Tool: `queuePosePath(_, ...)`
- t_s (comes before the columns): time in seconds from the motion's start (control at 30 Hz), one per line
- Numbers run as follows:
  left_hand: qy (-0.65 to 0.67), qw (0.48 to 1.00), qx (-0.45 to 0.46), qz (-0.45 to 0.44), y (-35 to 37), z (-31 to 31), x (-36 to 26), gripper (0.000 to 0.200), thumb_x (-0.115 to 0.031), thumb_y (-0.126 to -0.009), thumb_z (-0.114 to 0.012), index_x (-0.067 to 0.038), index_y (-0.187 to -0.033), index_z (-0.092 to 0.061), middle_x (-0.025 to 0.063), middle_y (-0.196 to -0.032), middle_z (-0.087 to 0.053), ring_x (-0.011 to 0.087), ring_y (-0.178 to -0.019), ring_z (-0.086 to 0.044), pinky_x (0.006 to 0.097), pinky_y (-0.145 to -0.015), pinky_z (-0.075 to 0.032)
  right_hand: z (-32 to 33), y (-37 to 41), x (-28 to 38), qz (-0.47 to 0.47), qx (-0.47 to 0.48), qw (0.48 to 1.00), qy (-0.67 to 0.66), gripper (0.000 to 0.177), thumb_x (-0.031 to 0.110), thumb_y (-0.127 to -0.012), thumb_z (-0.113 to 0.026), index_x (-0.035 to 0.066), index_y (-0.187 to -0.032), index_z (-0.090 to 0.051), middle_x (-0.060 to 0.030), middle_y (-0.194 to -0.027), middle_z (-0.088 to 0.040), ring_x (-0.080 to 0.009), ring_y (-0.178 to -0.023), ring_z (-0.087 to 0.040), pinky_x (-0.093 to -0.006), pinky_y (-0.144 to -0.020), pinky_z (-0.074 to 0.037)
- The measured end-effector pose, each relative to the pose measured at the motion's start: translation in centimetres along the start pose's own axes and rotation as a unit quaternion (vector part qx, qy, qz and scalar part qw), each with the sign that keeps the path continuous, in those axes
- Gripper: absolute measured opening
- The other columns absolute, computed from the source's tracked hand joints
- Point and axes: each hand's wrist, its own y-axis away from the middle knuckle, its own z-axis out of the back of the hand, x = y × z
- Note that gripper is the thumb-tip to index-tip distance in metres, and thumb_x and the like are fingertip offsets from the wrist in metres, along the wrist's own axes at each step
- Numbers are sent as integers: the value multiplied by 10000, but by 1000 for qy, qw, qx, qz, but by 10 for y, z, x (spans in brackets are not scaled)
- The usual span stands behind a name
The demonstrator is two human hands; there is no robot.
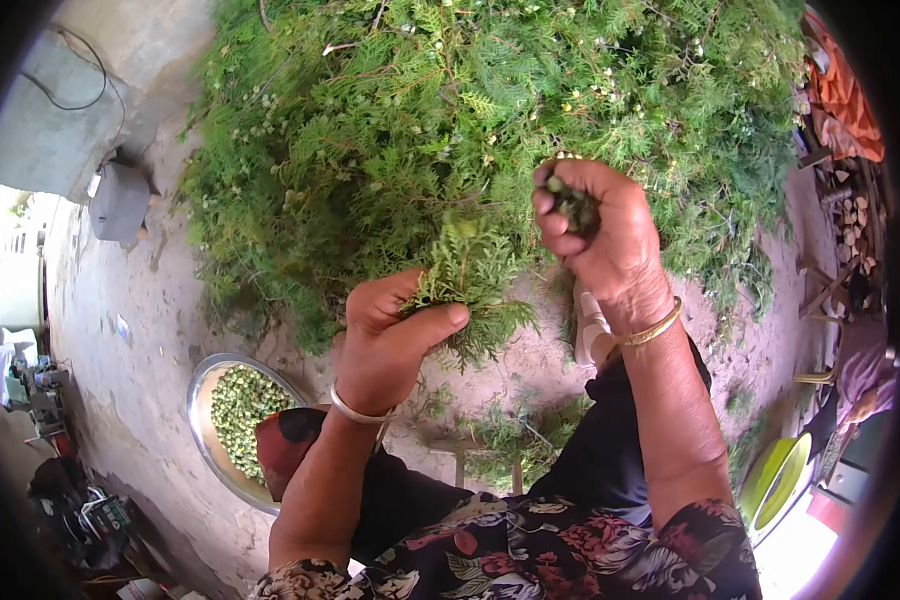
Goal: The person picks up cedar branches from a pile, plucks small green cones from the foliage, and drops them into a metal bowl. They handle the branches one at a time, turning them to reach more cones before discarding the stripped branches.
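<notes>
My left hand [390, 335] pinches a leafy green conifer sprig [470, 285] between thumb and fingers, out over my lap. Up and to the right, my right hand [605, 220] is curled round a small heap of green cones [574, 208], some showing between the fingers. Just beyond both hands rises a big pile of cut conifer branches [370, 160], dotted with pale cones. At my left knee a metal basin [202, 400] holds many loose green cones [245, 410].
Green scraps [520, 430] lie on the floor by a small wooden stool [460, 465]. A grey box-like object [120, 200] stands at left. On the right are stacked firewood [855, 225], orange cloth [845, 95], a yellow-green basin [770, 490] and another person's hand [863, 408].
</notes>
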Motion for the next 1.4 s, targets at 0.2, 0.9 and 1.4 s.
queuePosePath(0.2, 9, 1000, 20, 5, -1, 2, 4, 88, -15, -752, -630, 33, -825, -639, -26, -664, -563, 36, -622, -472, 210, -562, -387, -17, 10, -5, -8, 22, 991, 135, 221, 204, -833, -633, 1, -757, -591, -63, -649, -578, -83, -505, -481, -183, -392, -310)
queuePosePath(0.9, 1, 1000, 21, 15, 1, 3, 6, 97, -5, -771, -620, 32, -858, -642, -26, -683, -567, 35, -640, -474, 213, -568, -397, -21, 15, -8, 62, 78, 912, 398, 194, 125, -776, -671, -28, -895, -675, -19, -638, -607, -44, -507, -491, -203, -443, -391)
queuePosePath(1.4, -63, 998, 3, -31, -1, 8, 12, 52, -10, -767, -634, 23, -797, -608, -18, -618, -518, 36, -591, -439, 228, -523, -377, -21, 9, -16, 83, 71, 905, 410, 200, 122, -777, -686, -20, -916, -671, -14, -680, -613, -43, -549, -489, -213, -457, -393)
